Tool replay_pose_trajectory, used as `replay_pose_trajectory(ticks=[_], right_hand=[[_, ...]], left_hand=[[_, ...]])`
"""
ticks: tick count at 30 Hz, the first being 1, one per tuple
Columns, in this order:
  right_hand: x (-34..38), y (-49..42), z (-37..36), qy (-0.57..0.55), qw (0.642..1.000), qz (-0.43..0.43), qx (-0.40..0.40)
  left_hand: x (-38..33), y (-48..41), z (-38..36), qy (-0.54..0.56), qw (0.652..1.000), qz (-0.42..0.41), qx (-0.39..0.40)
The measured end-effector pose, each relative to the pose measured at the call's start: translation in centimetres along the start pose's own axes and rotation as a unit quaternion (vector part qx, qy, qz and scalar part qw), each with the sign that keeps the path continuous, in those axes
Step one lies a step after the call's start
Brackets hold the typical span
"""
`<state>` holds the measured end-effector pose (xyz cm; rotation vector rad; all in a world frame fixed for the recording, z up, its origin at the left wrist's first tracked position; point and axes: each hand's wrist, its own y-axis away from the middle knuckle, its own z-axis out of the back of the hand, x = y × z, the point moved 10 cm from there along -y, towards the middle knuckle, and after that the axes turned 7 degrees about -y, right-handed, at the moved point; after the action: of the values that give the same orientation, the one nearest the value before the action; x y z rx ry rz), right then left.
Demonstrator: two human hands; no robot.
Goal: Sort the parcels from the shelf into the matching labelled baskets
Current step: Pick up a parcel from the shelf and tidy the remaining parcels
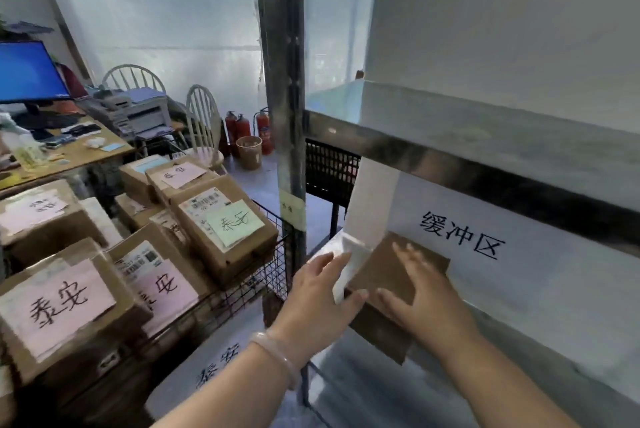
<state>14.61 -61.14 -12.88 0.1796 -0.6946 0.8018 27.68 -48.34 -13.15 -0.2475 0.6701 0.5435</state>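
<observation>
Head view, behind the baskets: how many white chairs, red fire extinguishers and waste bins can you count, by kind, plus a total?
White chairs: 2
Red fire extinguishers: 3
Waste bins: 1
Total: 6

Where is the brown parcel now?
Head view, lower right: brown parcel on the shelf, near the white sign, left hand beside it, right hand on top.
</observation>
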Motion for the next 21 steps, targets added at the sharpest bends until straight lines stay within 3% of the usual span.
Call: replay_pose_trajectory(ticks=[6,14,18,21], right_hand=[[-7.7,2.6,1.1,-0.04,0.995,-0.092,0.004],[-12.8,4.5,1.8,-0.052,0.989,-0.134,0.015],[-13.3,4.5,1.7,-0.068,0.989,-0.132,0.029],[-12.6,4.0,1.7,-0.062,0.989,-0.127,0.041]], left_hand=[[-2.9,-2.7,-6.2,-0.13,0.989,0.009,0.063],[-3.4,-4.7,-12.4,-0.286,0.945,0.053,0.153],[-3.2,-4.6,-10.9,-0.267,0.956,0.066,0.1],[-1.4,-3.9,-9.0,-0.089,0.983,0.136,0.091]])
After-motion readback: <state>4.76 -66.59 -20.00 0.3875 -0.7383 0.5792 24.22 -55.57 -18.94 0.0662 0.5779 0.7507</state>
